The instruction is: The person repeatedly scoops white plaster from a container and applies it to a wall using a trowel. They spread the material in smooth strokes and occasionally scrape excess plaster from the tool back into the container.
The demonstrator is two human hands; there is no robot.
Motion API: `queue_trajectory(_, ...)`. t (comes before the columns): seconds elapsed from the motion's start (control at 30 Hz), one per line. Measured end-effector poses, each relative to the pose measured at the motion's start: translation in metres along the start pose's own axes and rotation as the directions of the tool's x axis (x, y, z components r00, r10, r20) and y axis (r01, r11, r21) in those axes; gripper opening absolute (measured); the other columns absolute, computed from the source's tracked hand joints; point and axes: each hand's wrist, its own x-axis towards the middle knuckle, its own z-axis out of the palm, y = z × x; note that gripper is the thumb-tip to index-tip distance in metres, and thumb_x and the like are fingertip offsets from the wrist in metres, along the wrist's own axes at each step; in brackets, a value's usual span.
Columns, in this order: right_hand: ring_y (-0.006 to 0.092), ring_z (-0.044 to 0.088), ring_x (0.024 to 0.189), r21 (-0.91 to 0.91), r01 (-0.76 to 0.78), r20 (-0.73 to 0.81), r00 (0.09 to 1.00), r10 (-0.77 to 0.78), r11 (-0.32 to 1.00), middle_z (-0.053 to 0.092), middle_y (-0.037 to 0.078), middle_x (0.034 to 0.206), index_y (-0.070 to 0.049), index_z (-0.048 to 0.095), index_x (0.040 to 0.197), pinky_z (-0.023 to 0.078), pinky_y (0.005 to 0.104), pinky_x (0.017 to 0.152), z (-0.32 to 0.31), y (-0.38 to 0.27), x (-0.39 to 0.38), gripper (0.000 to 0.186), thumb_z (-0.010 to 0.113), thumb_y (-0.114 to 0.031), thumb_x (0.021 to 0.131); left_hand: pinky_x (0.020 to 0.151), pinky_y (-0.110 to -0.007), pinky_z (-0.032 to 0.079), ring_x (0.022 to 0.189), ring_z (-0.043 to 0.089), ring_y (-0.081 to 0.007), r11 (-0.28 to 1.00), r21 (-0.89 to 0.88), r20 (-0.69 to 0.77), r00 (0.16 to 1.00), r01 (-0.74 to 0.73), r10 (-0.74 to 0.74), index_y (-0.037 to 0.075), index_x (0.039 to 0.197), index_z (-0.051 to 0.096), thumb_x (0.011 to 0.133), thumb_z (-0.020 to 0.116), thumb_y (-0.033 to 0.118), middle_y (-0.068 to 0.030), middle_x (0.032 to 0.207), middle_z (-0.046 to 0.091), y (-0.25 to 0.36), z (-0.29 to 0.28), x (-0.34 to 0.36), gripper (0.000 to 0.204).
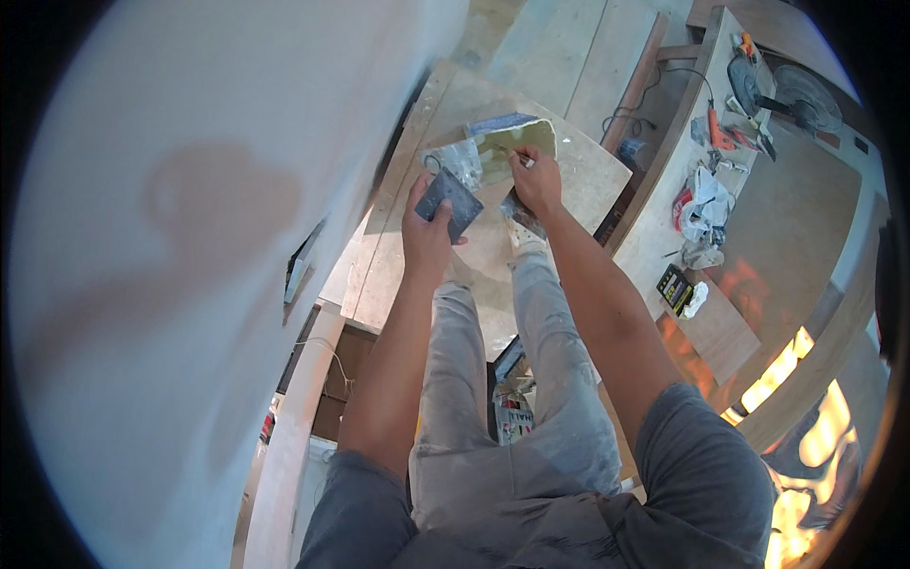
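Note:
My left hand (428,226) is closed round a dark grey, flat rectangular plate (451,205), held tilted over the wooden board. To its right, my right hand (538,180) grips a small, thin tool (520,157) whose end points into an opened bag (502,161). The bag has a blue outside and a yellowish-green inside, with its mouth spread wide. Crumpled clear plastic (459,163) lies against the bag's left side. Below my right wrist is a dark flat piece (519,211) by my foot; I cannot tell what it is.
I stand on a wooden platform (488,284) beside a pale wall (190,332) bearing my shadow. On the right, a long bench (654,211) carries an orange tool (718,133), plastic bags (706,207) and a black and yellow box (676,288). A fan (801,98) stands behind it.

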Motion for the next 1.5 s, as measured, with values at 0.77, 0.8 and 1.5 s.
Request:
queue_trajectory(0.77,0.008,0.062,0.083,0.408,0.002,0.039,0.999,-0.02,0.913,0.07,0.008,0.092,0.008,0.066,0.117,0.048,0.0217,0.075,-0.201,-0.071,-0.184,0.024,0.06,-0.008,0.099,0.049,-0.03,0.056,0.077,0.063,-0.0157,0.959,0.101,0.013,0.963,0.266,-0.269,0.005,0.121,0.062,0.104,0.045,0.055,-0.0075,0.104,0.065,-0.05,0.047,0.075,0.056)
queue_trajectory(0.8,0.0079,0.062,0.083,0.405,-0.013,0.049,0.999,-0.008,0.914,0.07,0.008,0.092,0.008,0.066,0.116,0.048,0.0216,0.075,-0.199,-0.071,-0.184,0.024,0.061,-0.008,0.099,0.049,-0.03,0.055,0.078,0.063,-0.0153,0.954,0.11,0.049,0.958,0.277,-0.284,0.004,0.12,0.062,0.104,0.046,0.055,-0.0072,0.103,0.065,-0.05,0.047,0.078,0.056)
queue_trajectory(1.5,0.0035,0.052,0.066,0.449,-0.183,0.077,0.983,0.166,0.875,0.068,0.003,0.083,0.003,0.068,0.115,0.041,0.0198,0.06,-0.199,-0.072,-0.172,0.022,0.061,-0.012,0.1,0.054,-0.035,0.06,0.089,0.068,-0.0224,0.952,0.284,0.071,0.987,0.117,-0.143,0.002,0.128,0.061,0.101,0.052,0.054,-0.0118,0.111,0.067,-0.038,0.046,0.083,0.059)
